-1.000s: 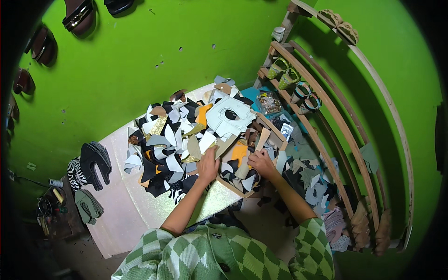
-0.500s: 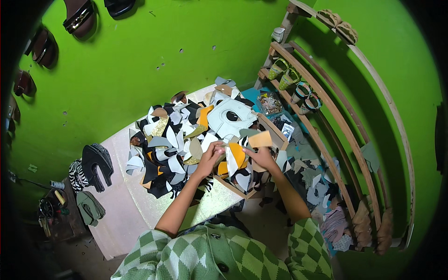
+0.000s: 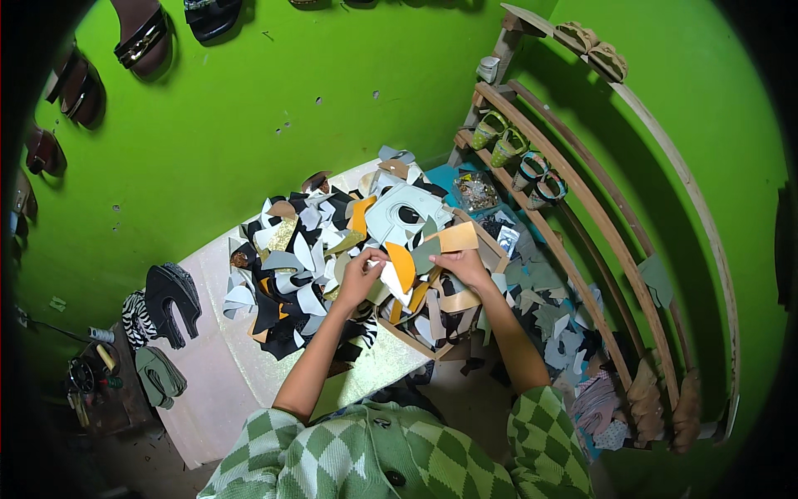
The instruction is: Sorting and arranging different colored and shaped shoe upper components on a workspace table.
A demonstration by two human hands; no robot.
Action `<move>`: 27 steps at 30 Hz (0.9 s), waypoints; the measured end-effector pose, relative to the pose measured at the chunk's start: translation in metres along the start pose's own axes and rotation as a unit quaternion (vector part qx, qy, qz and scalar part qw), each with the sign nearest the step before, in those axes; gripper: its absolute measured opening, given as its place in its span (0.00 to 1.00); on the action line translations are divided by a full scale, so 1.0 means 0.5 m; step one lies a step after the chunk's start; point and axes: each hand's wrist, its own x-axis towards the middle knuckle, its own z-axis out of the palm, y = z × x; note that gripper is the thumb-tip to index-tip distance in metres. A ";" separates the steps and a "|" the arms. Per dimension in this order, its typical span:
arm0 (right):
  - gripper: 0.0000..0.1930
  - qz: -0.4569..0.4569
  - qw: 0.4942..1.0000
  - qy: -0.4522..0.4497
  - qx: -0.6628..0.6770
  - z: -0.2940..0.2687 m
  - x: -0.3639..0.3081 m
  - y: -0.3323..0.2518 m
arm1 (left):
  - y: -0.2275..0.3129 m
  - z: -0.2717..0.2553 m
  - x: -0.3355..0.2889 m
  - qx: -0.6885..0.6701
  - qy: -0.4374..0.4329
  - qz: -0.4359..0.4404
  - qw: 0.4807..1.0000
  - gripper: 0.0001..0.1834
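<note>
My left hand (image 3: 359,279) is closed, its fingertips pinching a white scrap (image 3: 393,284) with a curved orange scrap (image 3: 401,264) against it. To its right, my right hand (image 3: 465,267) is closed on a tan scrap (image 3: 456,237); a grey-green scrap (image 3: 426,254) hangs at the same fingertips. Both hands are above a shallow brown-edged tray (image 3: 414,343) of mixed scraps. A heap of cut scraps (image 3: 309,241) in black, white, grey, gold and orange covers the table beside it. Behind the hands lies a pale flat piece (image 3: 391,218) with a dark hole.
The pale table (image 3: 218,366) carries stacked black U-shaped pieces (image 3: 172,303) and a folded green piece (image 3: 160,376). Along the right stands a wooden rack (image 3: 555,173) with small sandals (image 3: 509,148). More scraps (image 3: 565,333) pile below it. Sandals (image 3: 143,41) hang on the green wall.
My left hand has shifted left with the white and orange scraps, and my right hand slightly left with the tan one. The grey-green scrap now shows between the hands.
</note>
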 end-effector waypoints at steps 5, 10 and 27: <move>0.26 -0.118 0.980 0.028 -0.155 -0.022 0.004 -0.034 | -0.019 -0.055 0.010 0.026 -0.069 -0.027 0.997 0.09; 0.30 -0.075 0.962 0.020 -0.261 -0.027 -0.001 -0.127 | -0.012 -0.037 0.008 0.148 -0.005 0.001 0.989 0.13; 0.66 0.152 0.811 -0.152 -0.545 -0.098 -0.005 0.154 | 0.009 0.055 -0.038 0.177 -0.008 -0.010 0.984 0.20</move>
